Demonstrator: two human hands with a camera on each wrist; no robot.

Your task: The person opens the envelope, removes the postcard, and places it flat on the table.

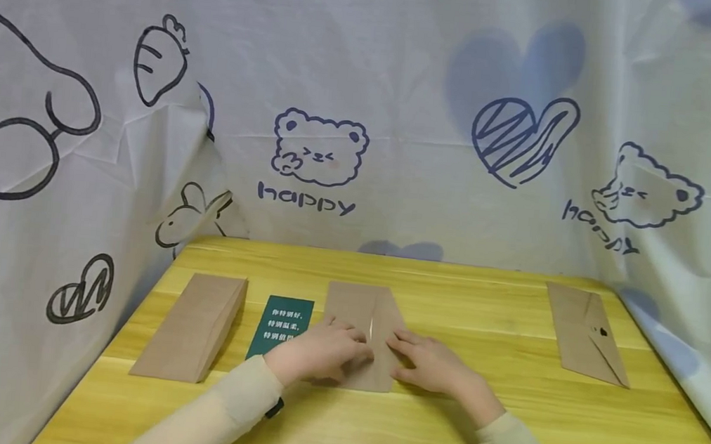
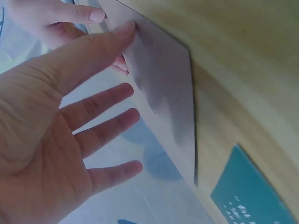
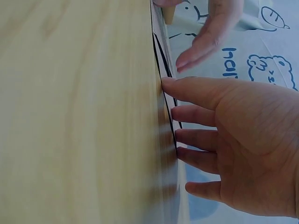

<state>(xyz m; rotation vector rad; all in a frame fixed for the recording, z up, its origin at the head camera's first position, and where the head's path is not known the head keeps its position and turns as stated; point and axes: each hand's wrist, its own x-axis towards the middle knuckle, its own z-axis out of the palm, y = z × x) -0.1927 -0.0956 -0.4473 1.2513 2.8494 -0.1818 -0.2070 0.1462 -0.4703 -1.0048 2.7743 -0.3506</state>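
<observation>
A brown paper envelope (image 1: 355,301) lies flat in the middle of the table, its right side tapering like a pointed flap. Over its lower part is my left hand (image 1: 322,349); in the left wrist view the thumb rests on the brown paper (image 2: 163,79) while the other fingers stretch out, spread. From the right, my right hand (image 1: 434,365) touches the envelope's right edge with its fingertips. Its fingers are extended in the right wrist view, along the thin paper edge (image 3: 162,65). A green card (image 1: 284,314) with white characters lies just left of the envelope, partly covered by my left arm.
Another brown envelope (image 1: 183,334) lies at the left, its right side folded up a little. At the far right is a brown envelope (image 1: 584,326) with a small dark mark. White printed cloth (image 1: 409,184) hangs behind the wooden table (image 1: 482,296) and along its sides.
</observation>
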